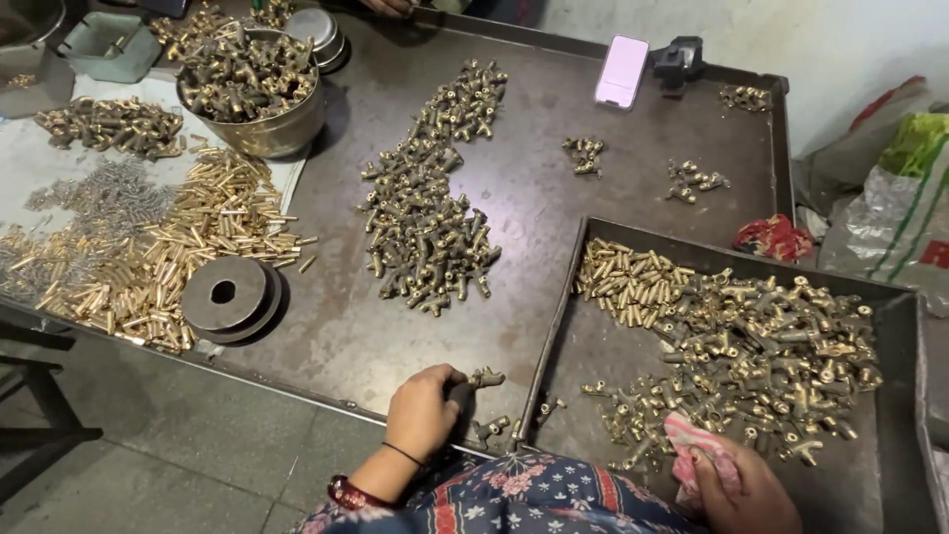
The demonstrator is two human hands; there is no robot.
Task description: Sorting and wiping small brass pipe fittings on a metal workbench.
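My left hand (423, 407) rests at the near edge of the dark metal table (346, 326), fingers closed around a small brass tee fitting (482, 378). Another loose fitting (491, 428) lies just beside it. My right hand (739, 487) grips a pink cloth (692, 447) at the near edge of a metal tray (895, 415) that holds a heap of brass fittings (771, 361) and short brass tubes (628, 279).
A long pile of dark fittings (430, 213) lies mid-table. At left are brass tubes (188, 247), grey screws (104, 193), a round metal disc (227, 297) and a metal bowl of fittings (252, 89). A pink phone (622, 71) lies at the far edge. Bags (890, 198) sit right.
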